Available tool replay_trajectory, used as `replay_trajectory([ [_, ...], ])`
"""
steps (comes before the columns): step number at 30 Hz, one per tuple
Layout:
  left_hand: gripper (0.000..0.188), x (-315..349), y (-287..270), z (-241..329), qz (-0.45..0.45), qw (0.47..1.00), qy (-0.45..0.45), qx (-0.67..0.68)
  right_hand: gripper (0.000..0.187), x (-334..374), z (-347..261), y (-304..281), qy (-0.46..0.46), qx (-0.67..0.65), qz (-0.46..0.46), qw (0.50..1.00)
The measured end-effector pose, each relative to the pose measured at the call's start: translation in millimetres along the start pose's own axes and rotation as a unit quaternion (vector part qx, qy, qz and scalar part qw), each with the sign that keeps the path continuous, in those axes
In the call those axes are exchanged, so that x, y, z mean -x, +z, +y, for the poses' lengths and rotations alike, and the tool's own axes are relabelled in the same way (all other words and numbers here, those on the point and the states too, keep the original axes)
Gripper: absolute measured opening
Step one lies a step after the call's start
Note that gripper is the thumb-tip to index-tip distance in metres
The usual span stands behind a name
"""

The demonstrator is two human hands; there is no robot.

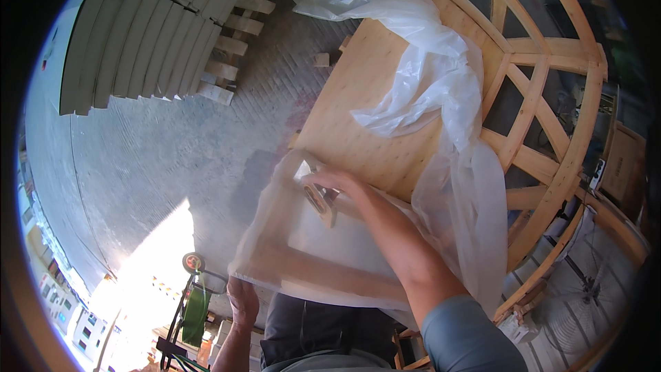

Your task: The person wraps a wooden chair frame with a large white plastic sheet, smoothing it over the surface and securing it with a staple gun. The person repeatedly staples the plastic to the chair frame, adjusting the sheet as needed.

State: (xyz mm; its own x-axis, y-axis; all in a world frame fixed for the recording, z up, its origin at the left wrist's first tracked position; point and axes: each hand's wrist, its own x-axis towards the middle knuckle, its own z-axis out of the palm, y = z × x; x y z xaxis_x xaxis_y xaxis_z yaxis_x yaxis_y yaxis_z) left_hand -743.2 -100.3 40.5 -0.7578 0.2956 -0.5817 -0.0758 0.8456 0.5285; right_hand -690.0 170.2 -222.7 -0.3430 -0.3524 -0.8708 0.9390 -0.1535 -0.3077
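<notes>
Translucent plastic film (344, 251) is stretched over the near end of a wooden crate panel, with a brown board showing through it. My right hand (330, 180) reaches across the film near its far left corner. It is closed on a tan oblong tool with a dark slot (319, 205), whose exact kind is unclear. At the film's near left corner, my left hand (243, 300) is at the edge, its fingers partly hidden. More crumpled film (441, 69) lies over the bare plywood (344, 96) beyond.
Curved wooden framing (551, 131) rises along the right side. Stacked grey panels (144, 34) rest by pallet slats (244, 24) at the upper left. A cart with a green reel (197, 313) stands at lower left. A small wood block (321, 60) lies on the concrete floor (158, 145).
</notes>
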Motion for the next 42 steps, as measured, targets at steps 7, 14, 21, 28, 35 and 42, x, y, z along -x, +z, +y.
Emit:
replay_trajectory([
  [7, 0.026, 3, 0, -6, 0.007, 1.000, -0.011, 0.003, 0.057, -33, -6, 13, -0.019, 0.123, 0.034, 0.992],
  [14, 0.024, 7, 6, -6, 0.044, 0.999, 0.002, 0.005, 0.065, -27, 6, 30, -0.038, -0.025, 0.115, 0.992],
  [21, 0.022, 27, 18, -13, -0.009, 0.997, -0.055, -0.059, 0.049, 56, 90, -30, -0.049, -0.255, 0.235, 0.936],
  [28, 0.018, 118, 79, 54, -0.487, 0.851, 0.142, -0.134, 0.045, 198, 260, -78, 0.005, -0.279, 0.432, 0.857],
  [35, 0.044, 180, 237, 152, -0.451, 0.775, 0.432, -0.090, 0.052, 323, 364, -58, 0.090, -0.136, 0.444, 0.881],
  [42, 0.062, 251, 344, 146, -0.491, 0.664, 0.488, -0.284, 0.052, 362, 404, -45, 0.104, -0.043, 0.495, 0.862],
])
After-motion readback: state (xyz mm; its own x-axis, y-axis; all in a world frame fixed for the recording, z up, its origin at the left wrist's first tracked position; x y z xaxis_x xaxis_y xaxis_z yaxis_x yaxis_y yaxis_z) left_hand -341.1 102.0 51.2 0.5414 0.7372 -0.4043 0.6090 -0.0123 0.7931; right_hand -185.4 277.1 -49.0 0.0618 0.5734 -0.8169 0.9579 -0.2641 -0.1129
